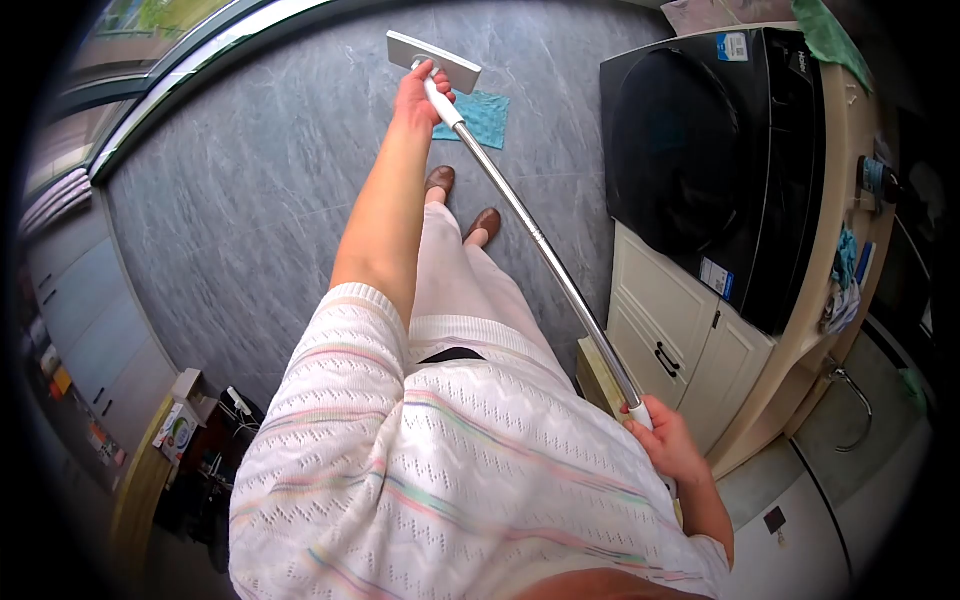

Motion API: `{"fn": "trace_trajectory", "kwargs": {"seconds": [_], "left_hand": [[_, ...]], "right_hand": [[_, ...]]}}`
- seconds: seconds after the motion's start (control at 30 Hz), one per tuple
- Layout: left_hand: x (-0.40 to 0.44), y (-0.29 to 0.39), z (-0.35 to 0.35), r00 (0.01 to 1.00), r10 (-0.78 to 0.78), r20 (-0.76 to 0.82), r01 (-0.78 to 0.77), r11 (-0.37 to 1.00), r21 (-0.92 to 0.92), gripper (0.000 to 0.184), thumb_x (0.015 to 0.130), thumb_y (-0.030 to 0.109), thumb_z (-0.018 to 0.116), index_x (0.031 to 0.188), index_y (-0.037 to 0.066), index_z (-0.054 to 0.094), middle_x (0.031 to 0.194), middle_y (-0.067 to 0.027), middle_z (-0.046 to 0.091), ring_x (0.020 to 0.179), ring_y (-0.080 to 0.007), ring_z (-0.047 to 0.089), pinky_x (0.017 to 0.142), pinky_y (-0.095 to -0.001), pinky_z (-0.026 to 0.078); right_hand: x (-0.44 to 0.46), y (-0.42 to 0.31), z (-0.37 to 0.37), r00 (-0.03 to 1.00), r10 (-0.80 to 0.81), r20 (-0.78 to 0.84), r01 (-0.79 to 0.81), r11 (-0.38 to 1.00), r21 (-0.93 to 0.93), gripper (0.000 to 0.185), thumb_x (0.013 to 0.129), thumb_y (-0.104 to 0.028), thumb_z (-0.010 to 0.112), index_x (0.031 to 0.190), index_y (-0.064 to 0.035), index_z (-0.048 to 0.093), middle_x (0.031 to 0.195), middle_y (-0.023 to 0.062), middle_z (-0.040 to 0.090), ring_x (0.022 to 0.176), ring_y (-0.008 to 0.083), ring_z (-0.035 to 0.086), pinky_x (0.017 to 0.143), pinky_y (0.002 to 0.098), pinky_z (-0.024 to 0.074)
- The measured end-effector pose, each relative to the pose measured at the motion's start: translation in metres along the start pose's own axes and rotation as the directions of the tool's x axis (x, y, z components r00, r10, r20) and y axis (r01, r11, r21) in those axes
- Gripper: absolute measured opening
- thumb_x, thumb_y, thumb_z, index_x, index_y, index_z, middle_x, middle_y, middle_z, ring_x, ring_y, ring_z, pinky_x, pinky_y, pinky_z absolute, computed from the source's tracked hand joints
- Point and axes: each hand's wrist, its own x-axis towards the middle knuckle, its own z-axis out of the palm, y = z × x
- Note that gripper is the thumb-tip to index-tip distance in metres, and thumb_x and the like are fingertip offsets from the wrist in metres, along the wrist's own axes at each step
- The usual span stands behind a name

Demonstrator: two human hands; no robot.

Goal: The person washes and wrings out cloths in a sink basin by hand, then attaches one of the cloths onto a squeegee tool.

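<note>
A mop with a silver pole (pixel 540 240) runs diagonally across the view, its flat white head (pixel 433 60) raised at the top. My left hand (pixel 425 95) is closed around the white joint just below the mop head. Lower right, my right hand (pixel 665 438) is wrapped round the white grip at the pole's other end. A turquoise cloth (pixel 485 120) lies flat on the grey floor (pixel 250 190), beyond my brown shoes and partly behind my left hand and the pole.
At the right stands a black washing machine (pixel 670 150) beside cream cabinets (pixel 655 330) and a sink tap (pixel 855 400). Grey drawers (pixel 90 310) and a box (pixel 178 430) are at the left. A window (pixel 150 60) fills the upper left.
</note>
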Motion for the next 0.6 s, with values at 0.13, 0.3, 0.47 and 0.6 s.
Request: {"fn": "trace_trajectory", "kwargs": {"seconds": [0.13, 0.3, 0.47, 0.6], "left_hand": [[0.009, 0.008, -0.005, 0.999, -0.022, 0.042, 0.021, 0.999, 0.037, 0.016, 0.080, 0.016, 0.054, 0.072, 0.009, 0.042, 0.054, -0.0001, 0.041, 0.044, -0.0115, 0.041, 0.043, -0.0283, 0.035], [0.009, 0.009, 0.003, 0.997, -0.056, 0.055, 0.053, 0.997, 0.062, 0.016, 0.079, 0.014, 0.055, 0.070, 0.009, 0.042, 0.052, -0.0003, 0.040, 0.043, -0.0123, 0.040, 0.043, -0.0284, 0.036], [-0.018, -0.003, 0.020, 0.999, -0.013, 0.039, 0.012, 1.000, 0.008, 0.016, 0.080, 0.012, 0.053, 0.072, 0.009, 0.040, 0.051, -0.0005, 0.039, 0.042, -0.0133, 0.038, 0.043, -0.0297, 0.035], [-0.004, -0.002, 0.016, 0.993, 0.020, -0.114, -0.006, 0.993, 0.121, 0.015, 0.081, 0.012, 0.053, 0.074, 0.010, 0.039, 0.049, 0.0000, 0.039, 0.040, -0.0127, 0.039, 0.042, -0.0300, 0.037]], "right_hand": [[-0.004, -0.016, 0.005, 0.998, 0.033, -0.052, -0.041, 0.985, -0.166, 0.022, 0.081, -0.015, 0.057, 0.099, -0.0043, 0.049, 0.071, 0.0120, 0.057, 0.061, 0.0229, 0.055, 0.057, 0.0321, 0.0440], [-0.011, -0.028, 0.012, 0.992, 0.066, -0.105, -0.095, 0.947, -0.307, 0.022, 0.082, -0.016, 0.055, 0.099, -0.0056, 0.048, 0.067, 0.0184, 0.056, 0.060, 0.0354, 0.056, 0.054, 0.0370, 0.0439], [-0.006, -0.020, 0.013, 0.974, 0.057, -0.221, -0.155, 0.877, -0.456, 0.024, 0.081, -0.017, 0.056, 0.100, -0.0061, 0.046, 0.064, 0.0179, 0.055, 0.060, 0.0366, 0.056, 0.054, 0.0392, 0.0441], [-0.006, -0.026, 0.017, 0.982, -0.047, -0.180, -0.053, 0.856, -0.515, 0.024, 0.080, -0.017, 0.056, 0.100, -0.0069, 0.047, 0.064, 0.0176, 0.055, 0.060, 0.0369, 0.056, 0.052, 0.0407, 0.0442]]}}
